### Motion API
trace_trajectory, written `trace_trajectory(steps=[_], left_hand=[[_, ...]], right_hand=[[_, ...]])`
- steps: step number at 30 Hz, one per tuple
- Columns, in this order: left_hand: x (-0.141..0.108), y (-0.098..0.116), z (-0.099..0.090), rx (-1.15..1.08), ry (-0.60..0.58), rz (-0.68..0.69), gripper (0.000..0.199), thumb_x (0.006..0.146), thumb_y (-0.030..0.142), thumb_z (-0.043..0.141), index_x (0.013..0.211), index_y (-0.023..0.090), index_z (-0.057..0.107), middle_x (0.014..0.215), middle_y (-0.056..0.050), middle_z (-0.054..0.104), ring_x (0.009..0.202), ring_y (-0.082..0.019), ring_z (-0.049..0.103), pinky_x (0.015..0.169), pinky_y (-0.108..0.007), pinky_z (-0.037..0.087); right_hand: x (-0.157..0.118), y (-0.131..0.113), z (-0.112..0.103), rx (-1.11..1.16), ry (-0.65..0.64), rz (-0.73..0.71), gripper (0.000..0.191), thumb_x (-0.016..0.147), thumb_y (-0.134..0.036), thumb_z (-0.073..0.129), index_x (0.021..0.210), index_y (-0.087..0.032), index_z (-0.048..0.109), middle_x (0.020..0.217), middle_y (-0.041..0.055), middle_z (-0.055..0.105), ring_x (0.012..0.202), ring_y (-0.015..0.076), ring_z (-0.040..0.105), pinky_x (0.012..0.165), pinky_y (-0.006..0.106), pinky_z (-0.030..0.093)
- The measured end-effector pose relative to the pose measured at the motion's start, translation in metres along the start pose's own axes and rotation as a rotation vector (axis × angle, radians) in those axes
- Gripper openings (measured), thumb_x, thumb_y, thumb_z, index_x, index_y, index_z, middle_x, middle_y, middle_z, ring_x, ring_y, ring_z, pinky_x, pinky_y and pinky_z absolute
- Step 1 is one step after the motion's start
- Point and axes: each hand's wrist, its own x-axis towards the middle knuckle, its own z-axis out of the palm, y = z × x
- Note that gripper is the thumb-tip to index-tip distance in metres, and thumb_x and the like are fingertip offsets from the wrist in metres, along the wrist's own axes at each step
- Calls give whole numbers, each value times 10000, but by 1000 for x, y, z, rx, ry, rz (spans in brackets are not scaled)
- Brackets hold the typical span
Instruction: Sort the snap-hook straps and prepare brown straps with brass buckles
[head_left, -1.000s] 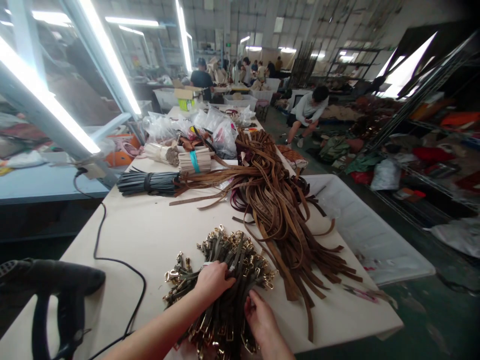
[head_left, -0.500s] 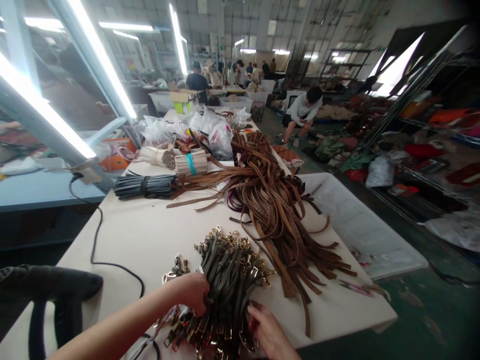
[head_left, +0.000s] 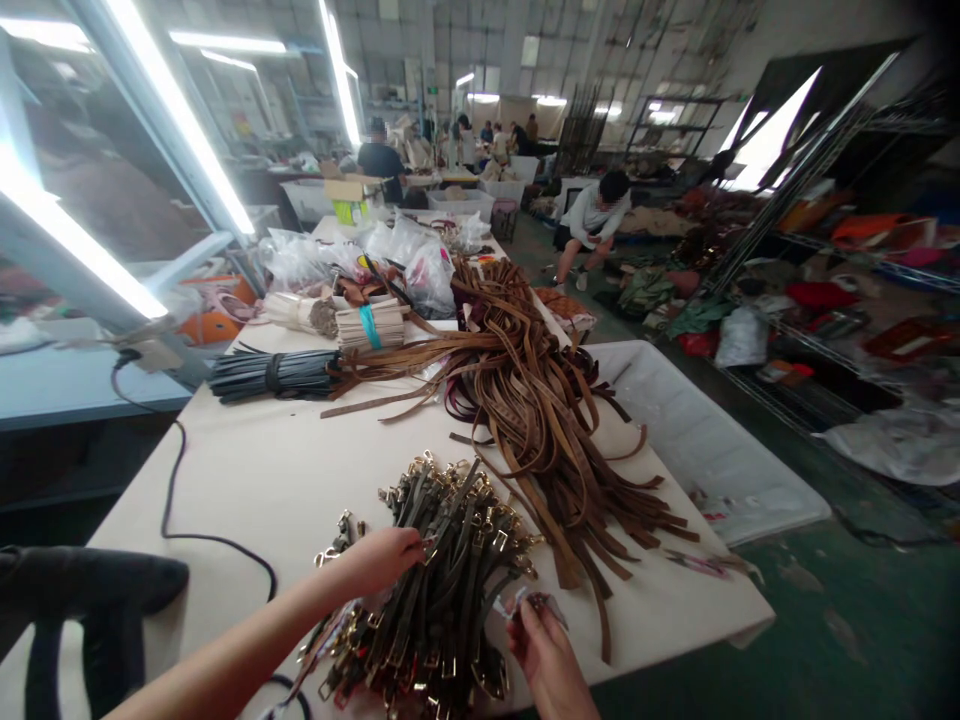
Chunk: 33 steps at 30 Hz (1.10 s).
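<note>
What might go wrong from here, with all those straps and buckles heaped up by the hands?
The metal buckles crowd together in the dark strap heap, so pulling one strap might snag its neighbours.

The left forearm extends over the table near the black cable and might catch it.

The pink-handled tool lies near the table's edge, so a sweep of the brown straps could knock it off.

A long table with a pale cream, flat top (head_left: 247, 480) carries a heap of narrow dark straps with gold-coloured metal buckles (head_left: 442, 580). Beside it sprawls a large tangle of long brown flat strips (head_left: 532, 400). Farther back lie a tied bundle of thin dark blue-grey strips (head_left: 274, 373), a beige bundle with a turquoise band (head_left: 371, 326) and crumpled clear plastic bags (head_left: 427, 275).
</note>
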Motion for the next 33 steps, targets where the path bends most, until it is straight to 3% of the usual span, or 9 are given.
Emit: trace_trajectory(steps=[2,5,9,13,17,21,25,29,33], left_hand=[[-1,9,2,1,7,-4,335,835,368,316,796,198,602,780,-74,668,699,-201,613,585,-257,422],[2,24,9,44,63,-76,291,836,373,334,888,195,558,827,-93,670,761,-246,629,628,-304,447],[15,36,23,95,149,-207,264,802,314,411,1002,154,475,848,-127,666,803,-295,629,654,-362,467],[26,36,28,89,185,-270,229,780,248,412,967,139,486,827,-132,670,800,-296,635,642,-357,475],[21,33,19,74,185,-277,241,780,280,372,938,150,500,839,-135,662,789,-293,633,635,-359,466],[-1,27,11,60,104,-188,247,723,338,431,895,191,529,862,-94,660,784,-262,629,620,-310,454],[-23,20,18,86,-28,-93,248,635,350,530,826,197,570,812,-86,669,768,-282,629,605,-312,455],[-32,16,22,90,-54,-117,258,724,378,472,860,181,569,840,-121,667,769,-302,630,608,-345,460],[-38,14,5,30,2,-96,326,859,355,262,848,197,547,831,-98,658,759,-242,628,623,-309,447]], right_hand=[[4,1,16,-262,-69,-132,366,586,-354,713,876,-172,583,770,25,650,711,173,590,638,262,456],[19,6,39,-740,26,-349,281,572,-271,694,818,-190,585,822,51,660,823,221,591,717,277,428],[35,5,55,-1020,110,-422,110,631,-263,619,707,-228,548,661,29,633,641,196,584,577,263,370],[41,2,60,-1086,106,-433,83,611,-230,613,625,-228,531,576,18,597,548,170,545,531,256,310],[51,-3,63,-1083,67,-417,37,630,-238,565,602,-218,552,532,-10,573,499,138,497,495,240,273],[73,-14,60,-1030,91,-410,146,669,-285,493,548,-206,516,487,-36,514,486,127,442,491,234,270],[86,-22,55,-975,128,-425,157,672,-327,510,578,-202,512,513,-27,516,511,141,449,520,247,297],[68,-26,46,-912,94,-474,217,717,-406,512,702,-193,547,627,19,589,605,171,523,598,265,370],[43,-32,50,-872,14,-539,279,782,-441,458,744,-198,591,736,70,627,761,205,544,727,300,389]])
